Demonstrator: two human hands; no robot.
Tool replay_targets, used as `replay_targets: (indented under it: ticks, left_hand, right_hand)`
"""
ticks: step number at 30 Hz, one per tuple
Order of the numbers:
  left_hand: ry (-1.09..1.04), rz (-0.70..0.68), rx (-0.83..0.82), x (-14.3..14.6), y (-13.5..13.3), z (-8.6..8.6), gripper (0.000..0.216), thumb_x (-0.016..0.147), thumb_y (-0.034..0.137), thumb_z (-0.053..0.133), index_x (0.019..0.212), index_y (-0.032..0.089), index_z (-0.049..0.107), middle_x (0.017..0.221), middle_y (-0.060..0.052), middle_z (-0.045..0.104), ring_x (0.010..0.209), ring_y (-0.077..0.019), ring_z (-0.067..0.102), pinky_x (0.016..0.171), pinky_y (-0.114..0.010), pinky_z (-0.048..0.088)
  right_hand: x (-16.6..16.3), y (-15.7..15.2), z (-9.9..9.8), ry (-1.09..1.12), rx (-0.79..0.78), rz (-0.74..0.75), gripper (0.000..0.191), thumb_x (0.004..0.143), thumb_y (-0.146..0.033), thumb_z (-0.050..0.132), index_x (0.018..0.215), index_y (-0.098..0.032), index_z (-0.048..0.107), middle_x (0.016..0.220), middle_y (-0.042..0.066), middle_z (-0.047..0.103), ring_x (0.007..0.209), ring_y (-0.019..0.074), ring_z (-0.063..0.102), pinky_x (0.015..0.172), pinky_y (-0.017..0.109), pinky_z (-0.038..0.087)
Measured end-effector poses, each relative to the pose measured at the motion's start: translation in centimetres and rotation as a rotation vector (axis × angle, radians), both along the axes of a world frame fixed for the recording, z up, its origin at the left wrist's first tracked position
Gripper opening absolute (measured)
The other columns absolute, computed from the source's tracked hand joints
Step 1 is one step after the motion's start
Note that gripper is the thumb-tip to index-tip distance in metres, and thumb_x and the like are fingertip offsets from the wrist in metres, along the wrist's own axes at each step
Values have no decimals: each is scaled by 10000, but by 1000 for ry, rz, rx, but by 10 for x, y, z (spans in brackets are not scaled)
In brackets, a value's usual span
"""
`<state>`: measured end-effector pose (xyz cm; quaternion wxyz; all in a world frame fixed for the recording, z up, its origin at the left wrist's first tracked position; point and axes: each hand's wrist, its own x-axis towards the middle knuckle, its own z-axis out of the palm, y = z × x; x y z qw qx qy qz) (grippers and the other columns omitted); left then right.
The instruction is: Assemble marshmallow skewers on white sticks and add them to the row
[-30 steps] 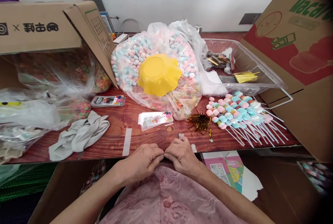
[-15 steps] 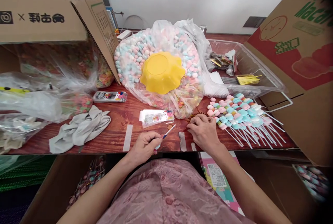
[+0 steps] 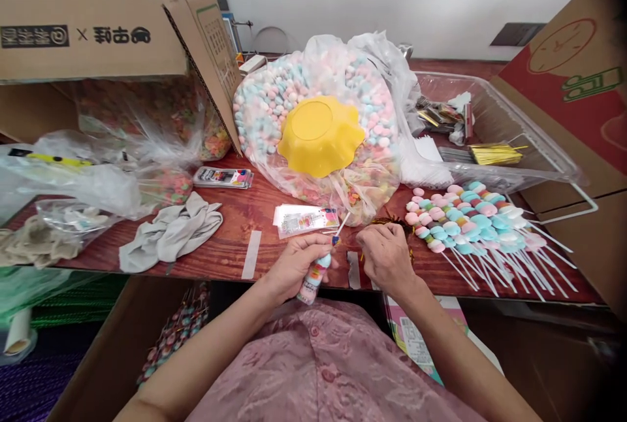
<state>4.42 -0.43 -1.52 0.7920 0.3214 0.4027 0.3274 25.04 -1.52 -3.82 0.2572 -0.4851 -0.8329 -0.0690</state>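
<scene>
My left hand point(image 3: 290, 266) is closed around a bagged marshmallow skewer point(image 3: 313, 280). Its printed clear wrapper is gathered at the neck, and the white stick points up and to the right. My right hand point(image 3: 389, 255) is just to the right, fingers curled together, with a thin gold twist tie point(image 3: 362, 257) showing at the fingertips. Behind that hand lies a bunch of gold twist ties point(image 3: 389, 220), partly hidden. Flat printed bags point(image 3: 306, 220) lie beyond my left hand. Unwrapped marshmallow skewers point(image 3: 470, 219) are piled to the right.
A large bag of marshmallows and gummies point(image 3: 264, 108) stands at the back with a yellow bowl point(image 3: 321, 138) on it. A clear bin point(image 3: 533, 141) sits back right. Grey cloth point(image 3: 171, 231) and an open carton point(image 3: 112, 17) are on the left. Tape strips point(image 3: 251, 254) mark the table edge.
My left hand has lifted and turned, bringing the wrapped skewer into fuller view nearer my right hand. My right hand has drawn back from the twist-tie bunch. The view has shifted left.
</scene>
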Motion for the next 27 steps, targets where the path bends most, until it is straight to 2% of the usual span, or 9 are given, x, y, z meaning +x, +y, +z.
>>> replay_targets:
  ticks: [3, 6, 9, 13, 15, 17, 20, 24, 27]
  left_hand:
    - [-74, 14, 30, 15, 5, 1, 280, 664, 341, 752, 794, 130, 621, 641, -37, 687, 449, -103, 586, 448, -191, 433]
    - [-158, 56, 4, 22, 6, -1, 261, 657, 328, 748, 752, 120, 622, 615, -38, 676, 506, -119, 616, 531, -215, 487]
    - [-189, 79, -43, 19, 6, -2, 250, 642, 304, 750, 749, 119, 619, 617, -37, 676, 499, -113, 605, 520, -210, 475]
    - [-189, 59, -63, 11, 5, -1, 259, 649, 317, 739, 758, 111, 627, 600, -50, 677, 465, -98, 577, 475, -188, 433]
    - [-181, 59, -54, 9, 5, 0, 265, 641, 324, 734, 753, 108, 627, 584, -53, 674, 447, -93, 563, 460, -184, 420]
    - [-164, 53, -38, 7, 4, -1, 271, 639, 328, 728, 759, 106, 631, 587, -54, 677, 438, -92, 557, 450, -183, 414]
    - [-107, 96, -18, 5, 4, -5, 275, 640, 332, 740, 777, 118, 633, 605, -38, 677, 460, -96, 569, 468, -191, 442]
    - [27, 185, 14, 2, 4, -10, 312, 652, 380, 764, 808, 134, 651, 592, -14, 657, 499, -108, 588, 493, -199, 455]
    - [91, 179, 56, 6, 5, -12, 327, 654, 404, 763, 830, 141, 680, 633, -6, 653, 518, -104, 591, 488, -193, 436]
  right_hand:
    - [-11, -4, 5, 118, 35, 66, 190, 859, -62, 429, 828, -174, 580, 807, 61, 677, 815, 189, 570, 819, 385, 331]
    - [-21, -9, 8, 385, -49, 105, 183, 905, -120, 451, 823, -192, 598, 781, 42, 672, 797, 176, 592, 823, 383, 370]
    - [-29, -16, 6, 835, -376, 100, 144, 915, -239, 534, 794, -210, 608, 753, 30, 671, 739, 175, 615, 741, 347, 442]
    - [-38, -24, -4, 1415, -866, 100, 160, 815, -363, 694, 834, -210, 650, 757, 25, 697, 674, 173, 638, 660, 318, 501]
    - [-41, -27, -9, 1505, -956, 81, 212, 758, -383, 748, 825, -196, 675, 743, 27, 698, 616, 147, 603, 595, 278, 479]
    - [-40, -28, -11, 1466, -993, 40, 243, 733, -400, 768, 768, -178, 677, 689, 20, 675, 524, 104, 519, 491, 226, 396]
    - [-31, -31, -5, 1294, -933, -22, 272, 771, -420, 728, 692, -173, 646, 578, -10, 583, 461, 84, 430, 430, 214, 322]
    - [-17, -30, 12, 1097, -470, -151, 147, 847, -328, 659, 761, -210, 669, 676, 9, 618, 606, 142, 552, 550, 259, 446]
    - [-23, -22, 19, 946, -251, -43, 77, 865, -236, 634, 827, -237, 702, 781, 29, 659, 749, 181, 605, 683, 315, 494]
